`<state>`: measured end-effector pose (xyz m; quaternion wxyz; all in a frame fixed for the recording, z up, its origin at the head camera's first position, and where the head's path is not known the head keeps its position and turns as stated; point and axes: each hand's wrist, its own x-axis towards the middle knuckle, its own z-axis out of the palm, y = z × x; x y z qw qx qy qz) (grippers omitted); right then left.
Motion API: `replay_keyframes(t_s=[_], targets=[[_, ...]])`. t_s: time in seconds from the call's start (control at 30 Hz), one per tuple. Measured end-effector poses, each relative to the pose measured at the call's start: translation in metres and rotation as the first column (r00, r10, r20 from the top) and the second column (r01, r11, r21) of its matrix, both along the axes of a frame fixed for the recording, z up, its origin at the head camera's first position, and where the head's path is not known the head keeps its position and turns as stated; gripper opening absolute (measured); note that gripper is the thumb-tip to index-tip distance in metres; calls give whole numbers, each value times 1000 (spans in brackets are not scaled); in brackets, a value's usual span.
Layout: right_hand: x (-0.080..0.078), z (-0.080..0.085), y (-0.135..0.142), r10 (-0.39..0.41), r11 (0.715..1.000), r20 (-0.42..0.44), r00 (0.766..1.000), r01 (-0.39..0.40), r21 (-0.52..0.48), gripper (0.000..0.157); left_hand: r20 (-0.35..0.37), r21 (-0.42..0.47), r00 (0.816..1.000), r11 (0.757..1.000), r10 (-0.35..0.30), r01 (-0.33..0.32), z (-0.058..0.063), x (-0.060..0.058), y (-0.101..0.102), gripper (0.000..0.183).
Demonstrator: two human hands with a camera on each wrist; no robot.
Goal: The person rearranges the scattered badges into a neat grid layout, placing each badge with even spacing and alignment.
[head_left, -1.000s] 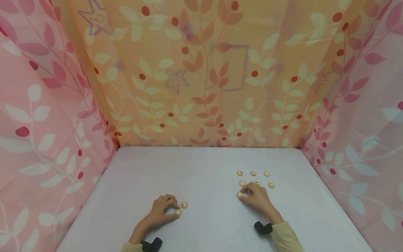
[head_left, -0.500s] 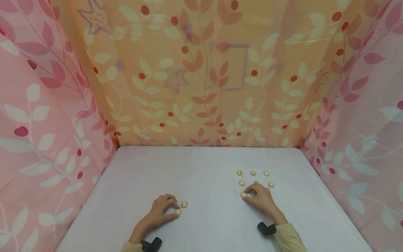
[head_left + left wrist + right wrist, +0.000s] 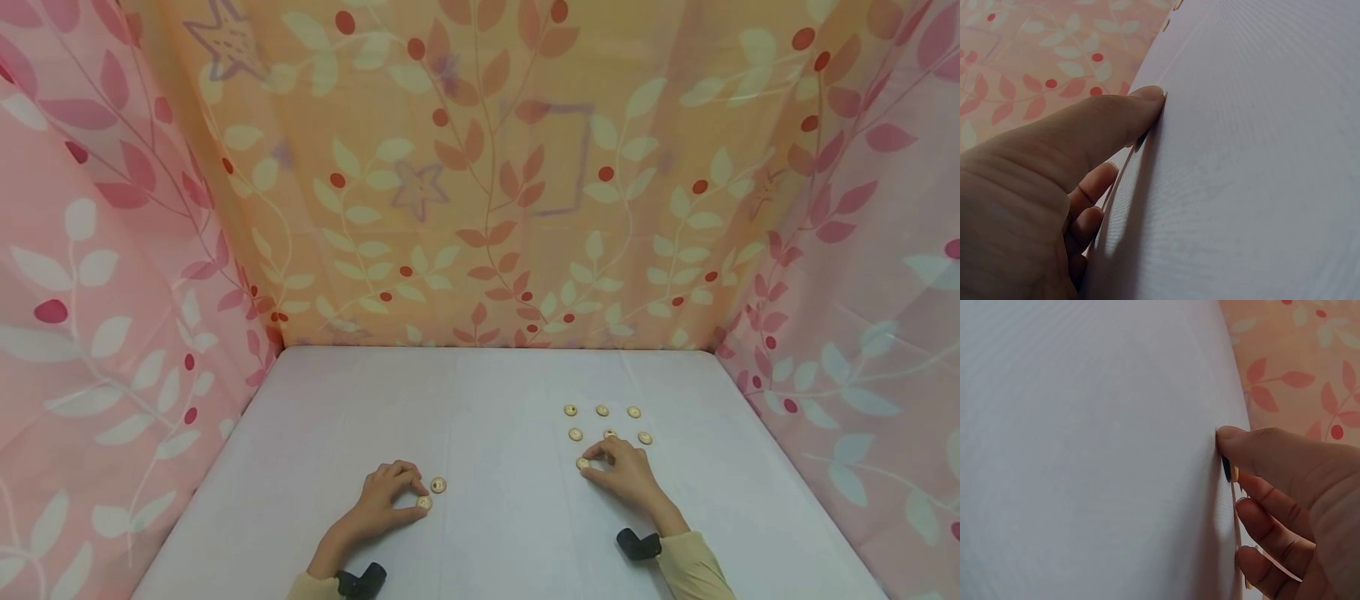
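My left hand (image 3: 388, 500) rests low over the white table, thumb and index finger on either side of a small round wooden disc (image 3: 423, 503). A second disc (image 3: 438, 485) with a dark mark lies just beyond those fingertips. On the right, my right hand (image 3: 626, 473) pinches another wooden disc (image 3: 582, 463) between thumb and index finger, down at the tabletop. In the right wrist view the thumb (image 3: 1241, 442) covers most of that disc, leaving a dark and yellowish edge (image 3: 1230, 469) showing. The left thumb (image 3: 1141, 103) largely hides its disc in the left wrist view.
Beyond the right hand lie two rows of discs: a back row with a middle disc (image 3: 602, 411), and a nearer row whose middle disc (image 3: 611, 434) is partly behind the fingers. Leaf-patterned curtains (image 3: 487, 183) enclose the white table (image 3: 495, 383) at the back and sides.
The right hand has slid a little to the right with its disc, closer under the near row's middle. My left hand and its discs have stayed in place.
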<state>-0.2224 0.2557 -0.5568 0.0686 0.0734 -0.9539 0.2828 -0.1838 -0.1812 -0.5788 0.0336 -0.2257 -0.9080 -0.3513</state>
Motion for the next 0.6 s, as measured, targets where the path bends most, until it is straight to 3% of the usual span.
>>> replay_keyframes(t_s=[0.6], targets=[[-5,3,-13,73,997,-62,995,-75,-36,27,-12,3,1000,1000,-4,4,-2,-1,-1,19]])
